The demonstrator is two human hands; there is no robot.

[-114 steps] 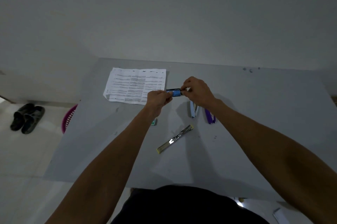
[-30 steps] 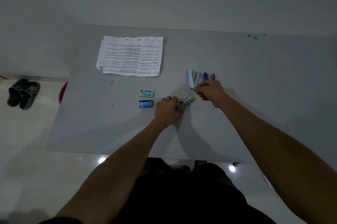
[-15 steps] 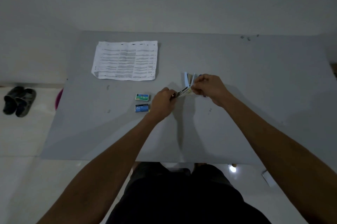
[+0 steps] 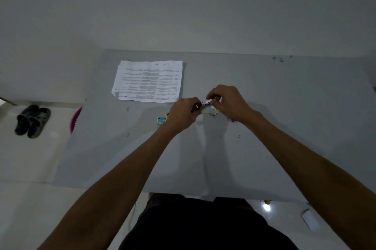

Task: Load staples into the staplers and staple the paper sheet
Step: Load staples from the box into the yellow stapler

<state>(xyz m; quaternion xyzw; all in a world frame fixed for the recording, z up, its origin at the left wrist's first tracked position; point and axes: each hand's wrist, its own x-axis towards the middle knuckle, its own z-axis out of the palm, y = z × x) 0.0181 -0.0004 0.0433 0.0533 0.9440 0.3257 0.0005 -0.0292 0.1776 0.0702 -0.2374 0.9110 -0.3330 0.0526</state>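
Watching both hands meet above the middle of the grey worktop (image 4: 284, 119). My left hand (image 4: 182, 113) has its fingers curled round the near end of a slim metal stapler (image 4: 204, 106), which is held clear of the surface and tilted up toward the right. My right hand (image 4: 228, 103) is curled over the far end, fingertips pinching there. A small pale piece shows at those fingertips, too small for me to name.

Just below the right hand a light blue stapler (image 4: 213, 111) and a sliver of a purple stapler (image 4: 233, 120) lie on the worktop, mostly hidden. A green staple box (image 4: 161, 120) sits just left of the left hand. The paper sheet (image 4: 148, 81) lies flat, far left, apart from both hands. Dark slippers (image 4: 32, 120) are on the floor (image 4: 30, 158), with a pink basket (image 4: 74, 119) at the worktop's left edge.
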